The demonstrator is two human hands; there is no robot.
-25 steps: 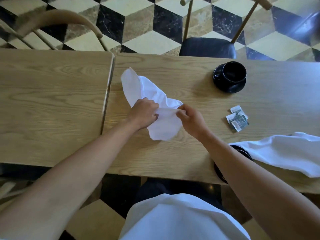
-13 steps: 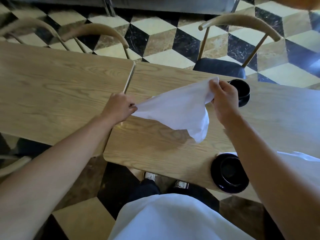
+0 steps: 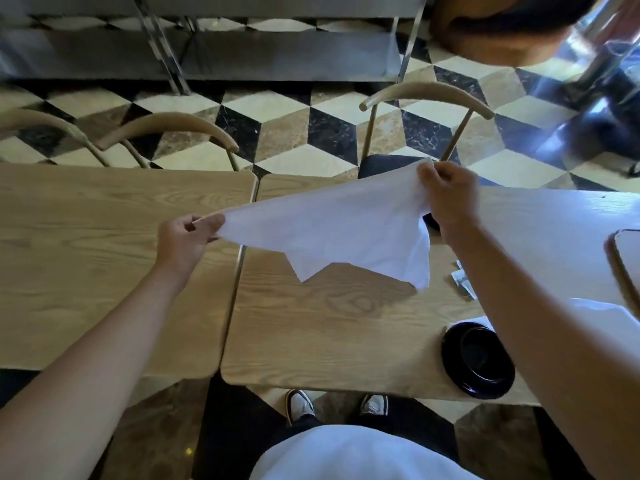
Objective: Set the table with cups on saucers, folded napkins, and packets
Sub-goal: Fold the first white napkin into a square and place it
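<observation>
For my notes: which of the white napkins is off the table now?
The napkin stretched between left hand and right hand; the other napkin lies by the cup.

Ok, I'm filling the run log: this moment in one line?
step: unfolding napkin | left hand: pinches corner | right hand: pinches corner | napkin: above table

A single head-worn wide-angle view looks forward and steeply down from above the desk, close over both forearms; beyond the fingers lie chairs and tiled floor, shoes below
</observation>
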